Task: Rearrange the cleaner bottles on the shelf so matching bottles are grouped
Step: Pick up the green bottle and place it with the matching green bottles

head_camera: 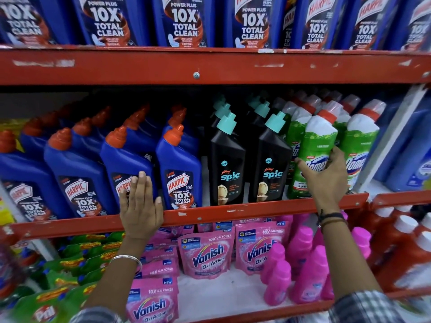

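Gripping the upright green bottle (318, 145) with right hand (326, 176) fingers wrapped round its label, among matching green ones beside the black bottles (227, 164), left hand (140, 203) resting flat, open.

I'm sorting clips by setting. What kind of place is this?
Most likely a shop's cleaning aisle: red metal shelving stocked with rows of identical Harpic bottles, black Spic bottles and Vanish pouches.
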Demonstrator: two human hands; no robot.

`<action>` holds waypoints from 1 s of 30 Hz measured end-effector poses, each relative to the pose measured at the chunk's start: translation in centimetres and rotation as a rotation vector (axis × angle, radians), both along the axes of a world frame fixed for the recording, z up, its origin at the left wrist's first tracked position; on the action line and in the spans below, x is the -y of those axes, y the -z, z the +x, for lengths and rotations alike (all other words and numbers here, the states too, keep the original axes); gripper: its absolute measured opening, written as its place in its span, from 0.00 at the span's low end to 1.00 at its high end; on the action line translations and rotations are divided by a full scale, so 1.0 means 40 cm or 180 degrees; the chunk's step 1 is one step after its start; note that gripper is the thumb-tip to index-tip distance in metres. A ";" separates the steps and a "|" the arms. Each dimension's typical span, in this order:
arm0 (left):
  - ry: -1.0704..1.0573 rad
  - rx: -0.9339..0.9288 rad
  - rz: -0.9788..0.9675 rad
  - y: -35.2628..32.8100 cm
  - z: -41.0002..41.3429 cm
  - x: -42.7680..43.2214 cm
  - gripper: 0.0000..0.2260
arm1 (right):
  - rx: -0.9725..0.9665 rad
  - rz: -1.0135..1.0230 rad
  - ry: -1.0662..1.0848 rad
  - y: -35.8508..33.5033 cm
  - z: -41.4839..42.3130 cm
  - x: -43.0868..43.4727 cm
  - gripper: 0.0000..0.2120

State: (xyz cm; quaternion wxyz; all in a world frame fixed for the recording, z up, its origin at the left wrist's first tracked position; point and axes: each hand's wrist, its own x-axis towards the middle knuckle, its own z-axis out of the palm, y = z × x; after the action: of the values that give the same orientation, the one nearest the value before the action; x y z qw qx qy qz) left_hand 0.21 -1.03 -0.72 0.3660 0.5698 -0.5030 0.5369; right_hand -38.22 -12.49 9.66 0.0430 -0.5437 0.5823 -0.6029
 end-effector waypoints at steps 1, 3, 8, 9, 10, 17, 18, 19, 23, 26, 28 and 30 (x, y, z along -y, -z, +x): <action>-0.0005 -0.0007 0.0008 -0.001 0.000 0.000 0.26 | -0.0046 0.0017 -0.0008 0.000 -0.003 0.001 0.38; -0.0022 -0.0012 0.0020 -0.002 0.000 -0.001 0.27 | -0.0109 0.0003 -0.0056 -0.001 -0.010 0.001 0.37; -0.0042 -0.0023 0.0104 -0.001 0.002 -0.005 0.27 | -0.0188 0.0051 -0.0121 -0.006 -0.017 -0.004 0.37; -0.0050 -0.0037 0.0136 -0.001 0.001 -0.006 0.27 | -0.0217 0.0084 -0.0102 -0.007 -0.016 -0.006 0.38; -0.0056 -0.0048 0.0166 -0.001 0.001 -0.009 0.27 | -0.0252 0.0113 -0.0073 -0.009 -0.014 -0.008 0.39; 0.0015 -0.0240 0.0512 0.006 -0.027 -0.038 0.27 | -0.0437 0.0208 0.0098 -0.012 0.008 -0.045 0.38; 0.0054 -0.0288 0.0551 0.003 -0.033 -0.044 0.27 | -0.0462 0.0178 0.0113 -0.008 0.011 -0.056 0.38; 0.0093 -0.0329 0.0555 -0.004 -0.041 -0.049 0.26 | -0.0441 0.0103 0.0127 -0.005 0.015 -0.069 0.37; 0.0536 -0.0496 0.0321 -0.107 -0.081 -0.069 0.23 | -0.0177 -0.0937 -0.0290 -0.026 0.072 -0.155 0.24; 0.1048 -0.0640 0.0204 -0.232 -0.123 -0.077 0.19 | 0.0090 -0.1337 -0.1244 -0.087 0.162 -0.213 0.17; 0.1206 -0.0775 0.0279 -0.307 -0.151 -0.073 0.17 | 0.0125 -0.1100 -0.1767 -0.129 0.223 -0.226 0.19; 0.1199 -0.0998 0.0523 -0.368 -0.177 -0.070 0.18 | -0.0050 -0.0659 -0.2064 -0.163 0.276 -0.221 0.25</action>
State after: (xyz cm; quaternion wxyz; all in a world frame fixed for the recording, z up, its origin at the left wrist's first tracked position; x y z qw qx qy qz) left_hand -6.88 1.76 14.00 0.4855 0.5702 -0.5794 0.3217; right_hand -27.17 -3.66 16.17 0.1725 -0.7067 0.3151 -0.6095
